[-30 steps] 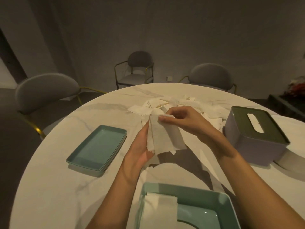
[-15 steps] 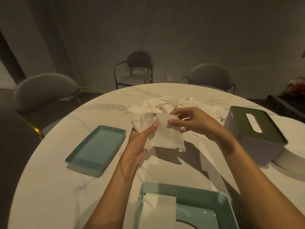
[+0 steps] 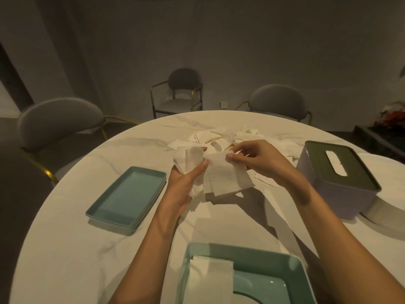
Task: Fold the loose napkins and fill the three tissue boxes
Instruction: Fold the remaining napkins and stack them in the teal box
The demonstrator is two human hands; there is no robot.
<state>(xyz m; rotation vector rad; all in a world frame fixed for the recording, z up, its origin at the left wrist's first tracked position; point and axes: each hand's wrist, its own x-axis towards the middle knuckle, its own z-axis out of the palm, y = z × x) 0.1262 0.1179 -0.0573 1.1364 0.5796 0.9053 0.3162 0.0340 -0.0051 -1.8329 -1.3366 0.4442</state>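
Above a round marble desk, the left hand grips a bunched white napkin while the right hand pinches its top edge. Loose napkins lie heaped behind; a lidded tissue box stands at right, an open box nearest.

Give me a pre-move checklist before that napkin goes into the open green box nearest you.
1. Napkin held by both hands: ok, left hand and right hand both pinch it.
2. Napkin folded flat: not ok, bunched at the left hand.
3. Open green box within reach: ok, it sits near the table edge.
4. Room in that box: ok, one folded stack at its left side.
5. Loose napkins remaining: ok, pile behind hands.
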